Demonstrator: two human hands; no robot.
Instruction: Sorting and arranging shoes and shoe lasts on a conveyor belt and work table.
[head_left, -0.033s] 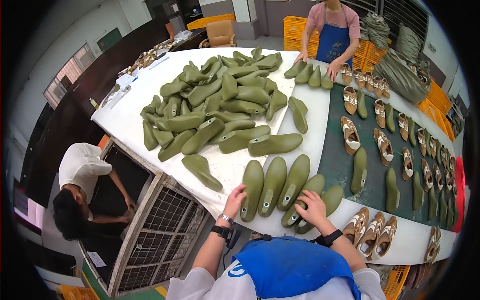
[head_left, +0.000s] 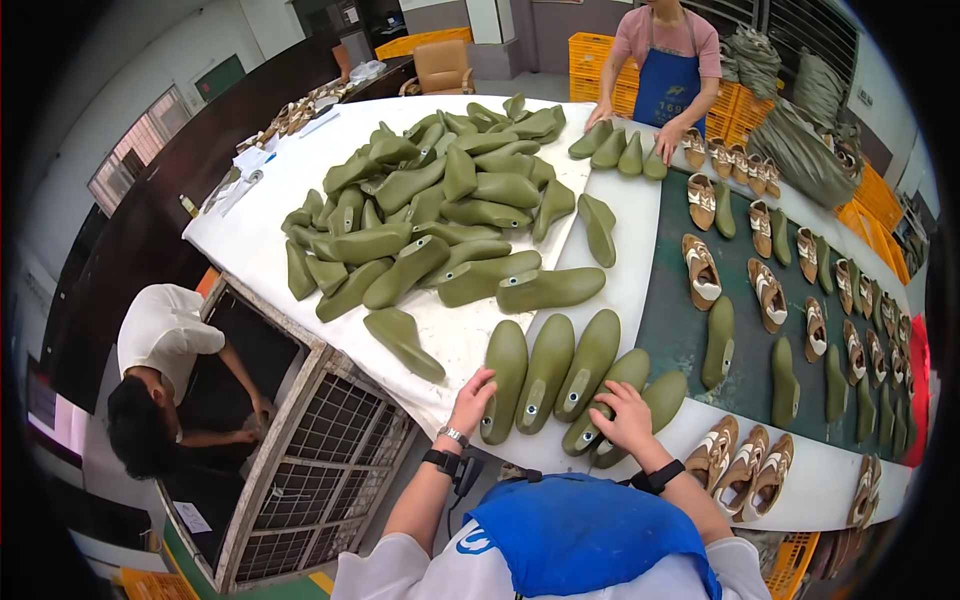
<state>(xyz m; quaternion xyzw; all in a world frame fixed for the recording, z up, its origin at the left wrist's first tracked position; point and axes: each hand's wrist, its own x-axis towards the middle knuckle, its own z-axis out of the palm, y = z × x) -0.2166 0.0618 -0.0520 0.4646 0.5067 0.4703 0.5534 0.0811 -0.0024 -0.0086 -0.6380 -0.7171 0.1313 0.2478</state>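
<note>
Several green shoe lasts [head_left: 548, 370] lie side by side in a row at the table's near edge, toes pointing away from me. My left hand [head_left: 468, 402] rests against the outer side of the leftmost last [head_left: 506, 365], its fingers slightly bent and not wrapped around it. Over the fourth last [head_left: 628, 372] curl the fingers of my right hand [head_left: 628, 418], covering part of its heel end. Right of that hand, the rightmost last [head_left: 664, 398] is partly hidden by my hand and wrist. Small round holes show on the heel ends of the lasts.
A large heap of green lasts [head_left: 440, 190] covers the white table [head_left: 240, 225]. On the right, a dark green belt [head_left: 690, 330] carries brown-and-white shoes [head_left: 701, 272] and lasts. A co-worker [head_left: 672, 60] touches lasts opposite; another person [head_left: 165, 345] bends into a wire cage cart [head_left: 330, 480].
</note>
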